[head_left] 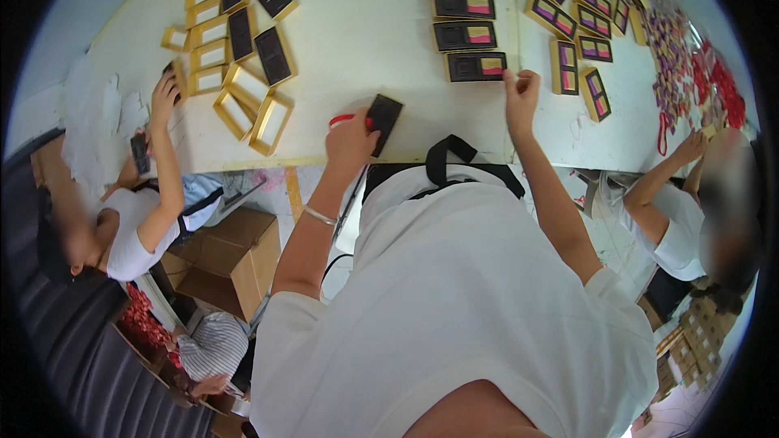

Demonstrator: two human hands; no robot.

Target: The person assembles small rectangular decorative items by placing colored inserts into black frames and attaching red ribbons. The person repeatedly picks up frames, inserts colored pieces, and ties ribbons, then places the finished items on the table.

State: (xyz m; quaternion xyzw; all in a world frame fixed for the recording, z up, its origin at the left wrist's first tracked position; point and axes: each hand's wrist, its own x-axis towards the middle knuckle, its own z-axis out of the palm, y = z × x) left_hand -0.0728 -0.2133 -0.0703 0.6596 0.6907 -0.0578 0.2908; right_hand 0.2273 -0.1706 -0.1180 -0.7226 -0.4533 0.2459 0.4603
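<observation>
The black box is at 12 o'clock, its far end angled toward 1, with the left hand's fingers wrapped over its left edge beside a red loop. It looks light, stiff and smooth, with dentable corners; its long sides seem the surest hold. The right hand's fingers curl at 1 o'clock by a filled box; contact cannot be told. The white table spans 10 to 2; co-workers are at 9 and 3, a carton at 8.

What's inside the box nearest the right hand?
A black insert, with a yellow piece and a pink piece toward its right end. Whatever lies beneath the insert is covered.
</observation>
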